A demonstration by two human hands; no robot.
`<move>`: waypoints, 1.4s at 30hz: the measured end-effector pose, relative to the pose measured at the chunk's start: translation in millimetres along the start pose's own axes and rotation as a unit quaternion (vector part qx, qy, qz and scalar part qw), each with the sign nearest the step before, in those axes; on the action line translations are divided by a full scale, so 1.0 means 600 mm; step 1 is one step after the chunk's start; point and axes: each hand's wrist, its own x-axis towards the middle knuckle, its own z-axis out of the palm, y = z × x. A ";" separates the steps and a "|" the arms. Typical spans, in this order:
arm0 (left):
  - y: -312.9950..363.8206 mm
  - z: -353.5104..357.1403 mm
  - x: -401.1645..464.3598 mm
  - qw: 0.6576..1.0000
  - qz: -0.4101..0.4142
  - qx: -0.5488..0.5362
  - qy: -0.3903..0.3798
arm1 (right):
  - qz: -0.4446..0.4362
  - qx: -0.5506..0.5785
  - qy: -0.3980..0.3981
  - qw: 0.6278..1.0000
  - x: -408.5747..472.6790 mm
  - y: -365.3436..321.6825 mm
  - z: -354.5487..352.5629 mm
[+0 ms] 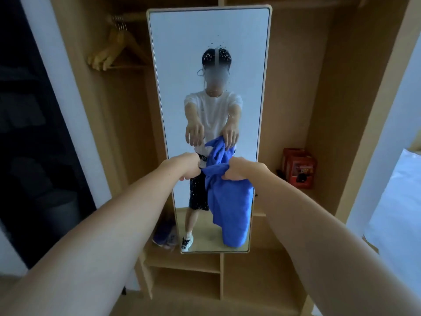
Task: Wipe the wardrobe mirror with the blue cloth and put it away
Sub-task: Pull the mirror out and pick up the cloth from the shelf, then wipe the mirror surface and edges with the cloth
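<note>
The tall wardrobe mirror stands upright right in front of me, with small droplets speckled across its upper middle. My right hand grips a bunched top edge of the blue cloth, which hangs down in front of the lower right part of the glass. My left hand is level with it, just left of the cloth's corner, fingers loosely bent. The reflection shows that hand holding nothing. Both arms are stretched out toward the mirror.
The mirror sits in an open wooden wardrobe. Wooden hangers hang on a rail at upper left. A red box rests on a shelf at right, and shoes lie at lower left. Low wooden compartments are below, and white bedding is at far right.
</note>
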 end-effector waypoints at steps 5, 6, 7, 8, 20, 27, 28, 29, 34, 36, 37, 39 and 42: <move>-0.054 -0.043 0.022 0.999 0.041 0.012 0.008 | 0.043 0.065 0.017 0.997 -0.012 -0.075 -0.048; -0.069 -0.052 0.028 0.999 0.044 0.011 0.009 | 0.050 0.096 0.024 0.994 -0.017 -0.093 -0.059; -0.085 -0.062 0.034 0.999 0.047 0.010 0.012 | 0.057 0.135 0.039 0.988 -0.018 -0.109 -0.069; -0.101 -0.074 0.040 0.998 0.052 0.011 0.017 | 0.058 0.172 0.058 0.982 -0.016 -0.125 -0.077; -0.195 -0.181 0.071 0.990 0.122 -0.007 0.071 | 0.165 0.197 0.154 0.954 0.040 -0.263 -0.139; -0.200 -0.177 0.066 0.988 0.088 -0.065 0.112 | 0.150 0.175 0.150 0.962 0.040 -0.268 -0.141; -0.201 -0.175 0.067 0.987 0.082 -0.068 0.121 | 0.144 0.166 0.145 0.965 0.039 -0.267 -0.142; -0.201 -0.176 0.067 0.986 0.079 -0.073 0.130 | 0.139 0.159 0.140 0.967 0.038 -0.266 -0.145; -0.209 -0.187 0.069 0.979 0.067 -0.080 0.177 | 0.114 0.139 0.124 0.976 0.033 -0.263 -0.177; -0.209 -0.196 0.070 0.979 0.063 -0.066 0.182 | 0.095 0.151 0.130 0.975 0.032 -0.261 -0.191; -0.207 -0.202 0.070 0.979 0.063 -0.055 0.185 | 0.081 0.155 0.139 0.975 0.034 -0.260 -0.197; -0.199 -0.210 0.068 0.978 0.065 -0.038 0.192 | 0.044 0.163 0.165 0.972 0.032 -0.262 -0.209; -0.188 -0.224 0.069 0.975 0.069 -0.032 0.211 | 0.021 0.169 0.184 0.968 0.035 -0.264 -0.233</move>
